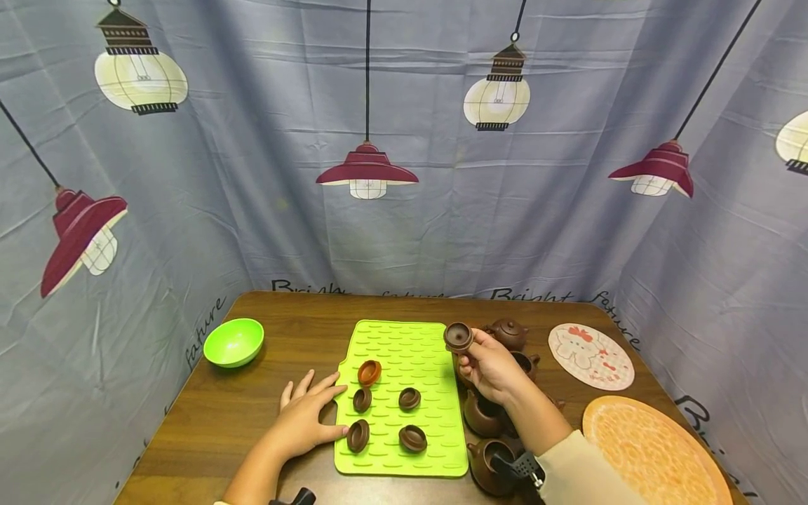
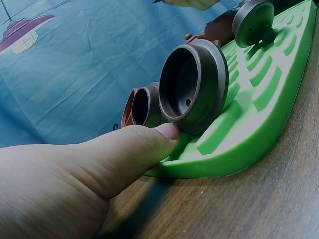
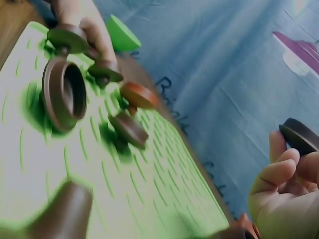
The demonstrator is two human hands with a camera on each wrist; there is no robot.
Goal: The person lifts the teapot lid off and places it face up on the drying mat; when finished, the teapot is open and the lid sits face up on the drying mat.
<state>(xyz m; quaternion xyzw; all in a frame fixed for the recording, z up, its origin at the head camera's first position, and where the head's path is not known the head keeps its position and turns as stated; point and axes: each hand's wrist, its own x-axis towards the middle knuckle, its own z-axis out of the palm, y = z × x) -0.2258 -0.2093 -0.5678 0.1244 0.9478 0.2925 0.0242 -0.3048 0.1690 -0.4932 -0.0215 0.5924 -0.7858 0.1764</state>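
My right hand (image 1: 495, 368) pinches a dark brown teapot lid (image 1: 458, 337), its hollow underside turned up, above the right edge of a green mat (image 1: 435, 449). My left hand (image 1: 306, 417) lies spread at the mat's left edge, fingers straight, its thumb tip right at a brown lid (image 1: 358, 435). In the left wrist view that lid (image 2: 194, 84) shows its hollow inside and a small hole. An orange-brown lid (image 1: 369, 372) and more dark lids (image 1: 409, 398) (image 1: 413, 438) (image 1: 362, 400) lie upturned or tilted on the mat.
Several brown teapots (image 1: 492, 466) stand along the mat's right side, partly hidden by my right arm; one at the back (image 1: 508, 334) has a lid on. A green bowl (image 1: 233, 343) sits at the back left. A printed round mat (image 1: 591, 356) and an orange round mat (image 1: 653, 452) lie at right.
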